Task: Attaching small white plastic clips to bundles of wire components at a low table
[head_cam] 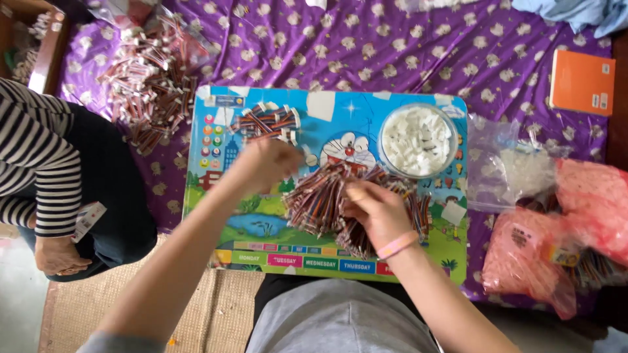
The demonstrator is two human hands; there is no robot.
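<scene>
A colourful cartoon lap board (261,229) lies in front of me on a purple patterned cloth. On it sits a heap of short multicoloured wire bundles (327,196). My right hand (376,212), with a pink band at the wrist, rests fingers-down on that heap and seems to pinch some wires. My left hand (265,163) is blurred above the board's left middle, fingers curled; whether it holds a piece I cannot tell. A smaller stack of finished wires with white ends (267,123) lies at the board's top left. A round clear bowl of white plastic connectors (417,140) stands at the top right.
Another person in a striped top (33,157) sits at the left. A large pile of wires (150,82) lies beyond the board. Clear and pink plastic bags (556,222) of parts lie at the right. An orange book (582,82) lies at the far right. A woven mat (216,314) lies below.
</scene>
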